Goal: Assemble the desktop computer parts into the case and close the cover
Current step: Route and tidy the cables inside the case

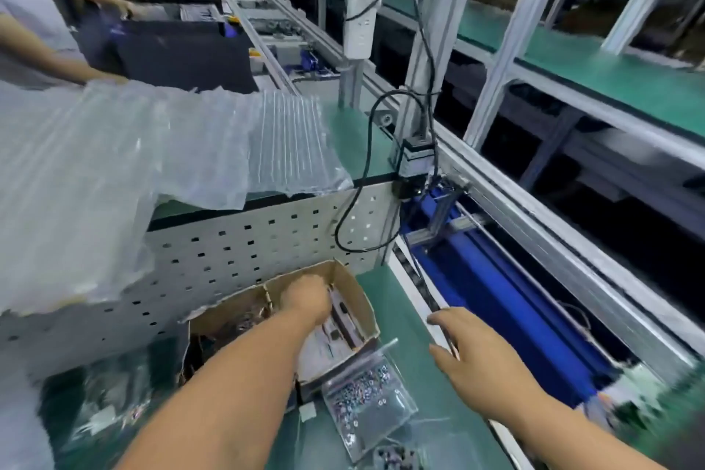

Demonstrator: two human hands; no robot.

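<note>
Left hand (307, 299) reaches into the cardboard box (358, 301), grip hidden; right hand (473, 359) hovers, fingers relaxed apart.

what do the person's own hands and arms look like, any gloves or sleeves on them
Both are bare. The left hand and right hand wear no gloves, and no rings, watch or wrist strap show on either. Both forearms are uncovered up to the bottom edge of the picture, so no sleeve is in view. The picture is slightly blurred, so fine marks cannot be told.
</note>
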